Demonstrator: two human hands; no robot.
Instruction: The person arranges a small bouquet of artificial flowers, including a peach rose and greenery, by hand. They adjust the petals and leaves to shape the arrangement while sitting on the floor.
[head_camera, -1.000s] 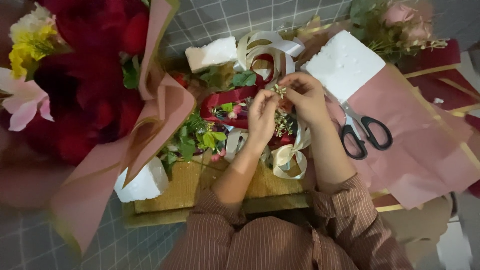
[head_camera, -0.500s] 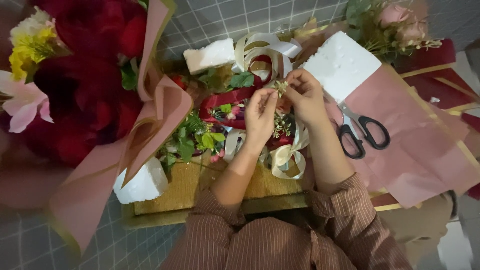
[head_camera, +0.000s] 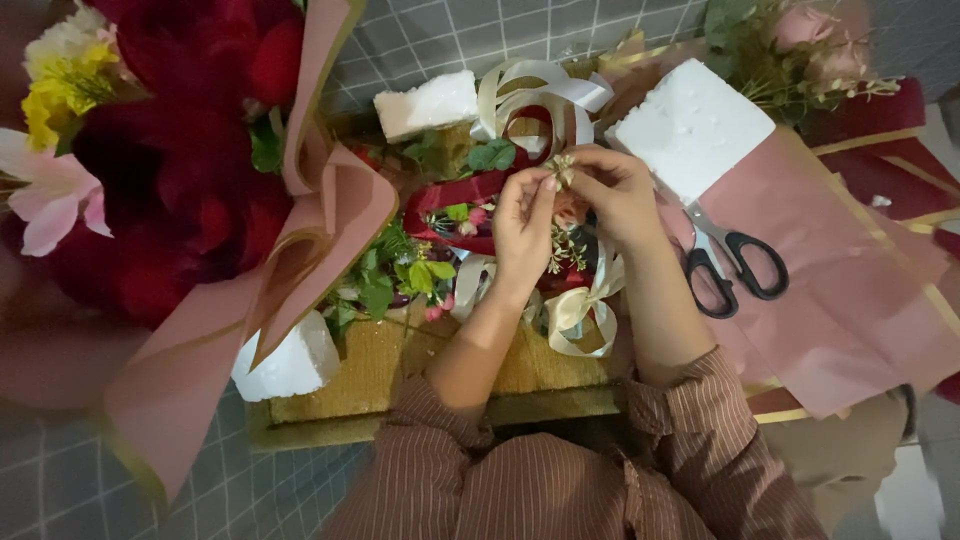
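Our left hand (head_camera: 522, 215) and right hand (head_camera: 615, 195) both pinch a small dried flower sprig (head_camera: 560, 168) above the red ribbon (head_camera: 450, 195).

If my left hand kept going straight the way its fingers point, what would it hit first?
Probably the small dried sprig pinched at the left hand's fingertips, then the cream ribbon loops beyond; depth is unclear.

Both my arms reach forward from striped brown sleeves, forearms bare, angling in toward each other. My left hand (head_camera: 522, 218) is raised with the palm facing right, fingers curled and fingertips pinched together at the top. My right hand (head_camera: 618, 196) sits just beside it, knuckles up, wrist bent inward, its grip also closed in a pinch. The fingertips of both hands meet.
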